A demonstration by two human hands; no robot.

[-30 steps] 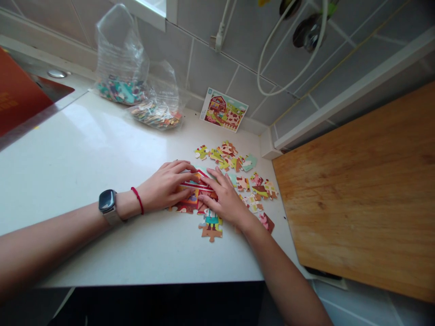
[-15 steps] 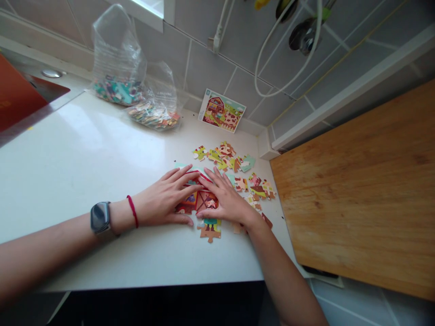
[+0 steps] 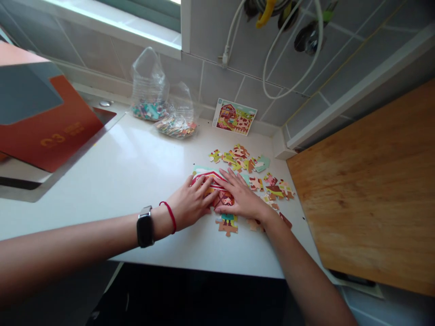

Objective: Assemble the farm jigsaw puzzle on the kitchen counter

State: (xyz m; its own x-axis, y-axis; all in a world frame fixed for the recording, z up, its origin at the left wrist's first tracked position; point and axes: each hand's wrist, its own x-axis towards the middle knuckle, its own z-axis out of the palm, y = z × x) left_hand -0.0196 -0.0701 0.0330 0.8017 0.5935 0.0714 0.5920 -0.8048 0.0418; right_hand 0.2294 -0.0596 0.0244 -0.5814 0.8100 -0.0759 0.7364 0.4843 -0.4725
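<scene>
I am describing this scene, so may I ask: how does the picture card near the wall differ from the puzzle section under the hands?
The picture card stands tilted near the wall; the puzzle section lies flat on the counter. The card has straight edges, while the section has a knobbed near edge. The card is uncovered, but the left hand and right hand partly hide the section. Both show a red barn.

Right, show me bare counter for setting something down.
Widest: the white counter between the plastic bags and left forearm. A smaller strip follows the front edge to the right forearm. Crowded: beyond and beside the right hand, where puzzle pieces spread toward the wooden board.
</scene>
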